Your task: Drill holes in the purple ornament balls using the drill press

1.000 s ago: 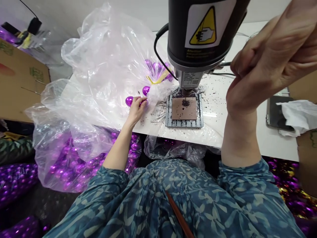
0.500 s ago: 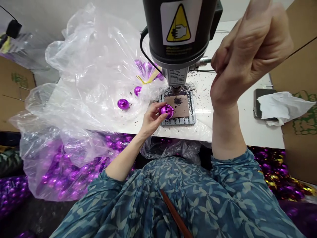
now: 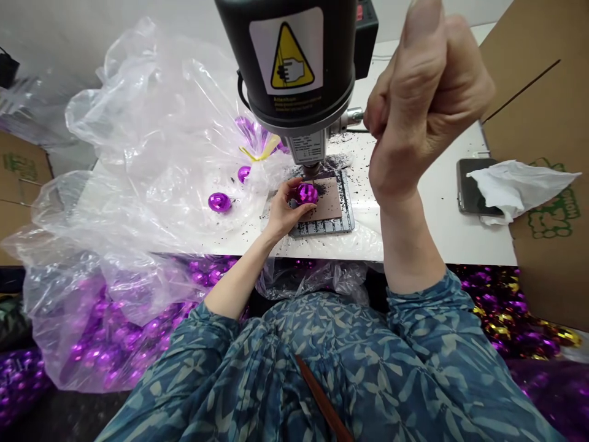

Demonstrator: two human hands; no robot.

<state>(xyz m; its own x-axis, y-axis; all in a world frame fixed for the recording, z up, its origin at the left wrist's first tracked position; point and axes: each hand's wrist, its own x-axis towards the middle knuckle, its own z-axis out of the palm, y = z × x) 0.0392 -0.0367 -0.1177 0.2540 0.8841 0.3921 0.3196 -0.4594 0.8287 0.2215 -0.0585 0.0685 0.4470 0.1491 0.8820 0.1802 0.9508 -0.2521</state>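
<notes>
- In the head view, I see that my left hand (image 3: 281,216) has come from the loose balls to the machine; half a second ago it was at the left front corner of the base plate (image 3: 347,216), and now it is deeper in.
- Its thumb and fingers pinch one purple ball (image 3: 308,193), which is over the left part of the brown board (image 3: 330,207), just by the spindle (image 3: 311,170). I cannot tell if the ball touches the board, or if it is exactly under the spindle.
- I judge that this is the placing step: the ball is now at the working spot, so its alignment matters more than its transport.
- My right hand (image 3: 423,110) stays high, over the right side of the white table (image 3: 478,244), with fingers curled around the lever (image 3: 355,115) of the black machine head (image 3: 294,73). The fist hides most of this grip.
- Two other balls, the nearer ball (image 3: 219,202) and the farther ball (image 3: 243,175), remain loose on the table, left of the base plate, beside the clear plastic bag (image 3: 151,123).
- Dark shavings (image 3: 339,161) lie around the far edge of the base plate. Near the table's right edge, a white tissue (image 3: 510,184) partly covers a dark device (image 3: 469,196).
</notes>
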